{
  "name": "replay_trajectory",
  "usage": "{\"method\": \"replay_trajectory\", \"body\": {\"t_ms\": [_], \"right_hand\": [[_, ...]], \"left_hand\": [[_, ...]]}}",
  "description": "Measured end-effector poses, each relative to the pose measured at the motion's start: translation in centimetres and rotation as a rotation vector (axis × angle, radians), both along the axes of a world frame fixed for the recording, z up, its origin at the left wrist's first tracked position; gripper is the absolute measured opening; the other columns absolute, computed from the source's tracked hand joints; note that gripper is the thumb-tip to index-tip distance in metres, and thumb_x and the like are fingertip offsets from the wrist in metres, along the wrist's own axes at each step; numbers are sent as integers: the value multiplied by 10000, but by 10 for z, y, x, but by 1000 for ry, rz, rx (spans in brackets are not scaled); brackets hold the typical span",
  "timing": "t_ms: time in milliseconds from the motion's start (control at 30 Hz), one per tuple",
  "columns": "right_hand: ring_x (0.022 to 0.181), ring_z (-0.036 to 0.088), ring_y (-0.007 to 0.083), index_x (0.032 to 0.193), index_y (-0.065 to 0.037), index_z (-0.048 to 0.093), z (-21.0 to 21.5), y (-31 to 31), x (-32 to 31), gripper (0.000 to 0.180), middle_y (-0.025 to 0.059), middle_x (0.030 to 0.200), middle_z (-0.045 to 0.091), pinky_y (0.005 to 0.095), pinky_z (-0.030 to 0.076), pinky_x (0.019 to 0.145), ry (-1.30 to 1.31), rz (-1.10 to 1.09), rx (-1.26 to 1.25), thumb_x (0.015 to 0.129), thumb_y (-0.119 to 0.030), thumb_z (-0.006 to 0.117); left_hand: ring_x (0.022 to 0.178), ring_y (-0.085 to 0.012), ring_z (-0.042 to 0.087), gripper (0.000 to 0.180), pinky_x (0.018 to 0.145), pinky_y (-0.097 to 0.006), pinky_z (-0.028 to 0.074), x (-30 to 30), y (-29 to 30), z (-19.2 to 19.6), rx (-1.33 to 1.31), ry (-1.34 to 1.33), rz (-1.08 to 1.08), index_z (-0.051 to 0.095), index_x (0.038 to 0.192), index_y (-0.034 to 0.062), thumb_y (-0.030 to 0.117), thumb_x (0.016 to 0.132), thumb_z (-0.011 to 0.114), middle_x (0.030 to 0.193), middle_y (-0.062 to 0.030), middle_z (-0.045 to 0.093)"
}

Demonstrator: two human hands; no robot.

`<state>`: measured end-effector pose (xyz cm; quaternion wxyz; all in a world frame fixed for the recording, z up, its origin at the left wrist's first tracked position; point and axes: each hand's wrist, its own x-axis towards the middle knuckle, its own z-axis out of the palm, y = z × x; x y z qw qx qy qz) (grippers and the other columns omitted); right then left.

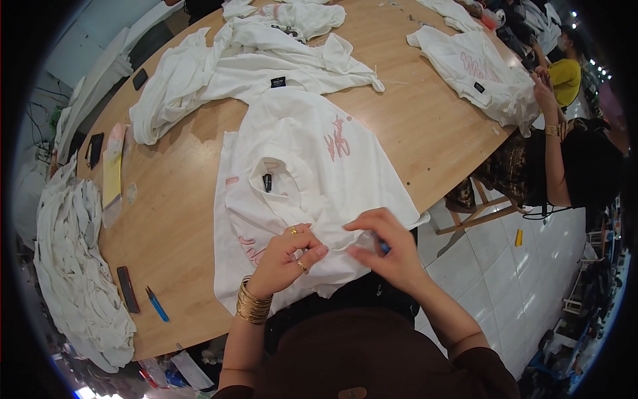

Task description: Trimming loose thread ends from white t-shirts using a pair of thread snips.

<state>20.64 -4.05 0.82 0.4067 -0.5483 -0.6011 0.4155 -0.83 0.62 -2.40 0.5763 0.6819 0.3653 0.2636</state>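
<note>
White shirt [319, 153] was pinched by fingers of the left hand [279, 266]; at that hand's three o'clock, the right hand [397, 258] loosely held a mostly hidden blue object [385, 247].

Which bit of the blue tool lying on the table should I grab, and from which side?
I'd take the blue tool by its blue end, coming from the side nearest the person. It lies with its thin, dark tips pointing away to the upper left, so that way your fingers should stay clear of the tips.
</note>
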Motion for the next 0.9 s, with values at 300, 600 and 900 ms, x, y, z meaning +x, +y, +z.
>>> {"method": "replay_trajectory", "body": {"t_ms": [300,600,900], "right_hand": [[684,455,86,879,5,597,-10,4,-6,188,27,745,543,243,388,621,197,143,-289,861,-176,647],[714,425,40,869,4,604,-9,3,-5,166,-34,741,532,209,363,635,360,109,-443,887,-161,616],[654,521,131,838,-51,636,-10,-6,-9,167,41,812,537,231,416,599,-56,76,131,709,-16,736]], "left_hand": [[680,-124,532,182,965,-348,392,-5,2,5,-58,-9,56,611,834,23,182,912,571,738,-26,617],[695,-52,490,196,649,-206,399,-1,0,11,-259,-57,149,606,847,13,182,932,556,761,8,620],[669,-93,545,154,638,-230,426,1,-2,8,264,105,218,609,871,18,141,935,542,764,-36,646]]}}
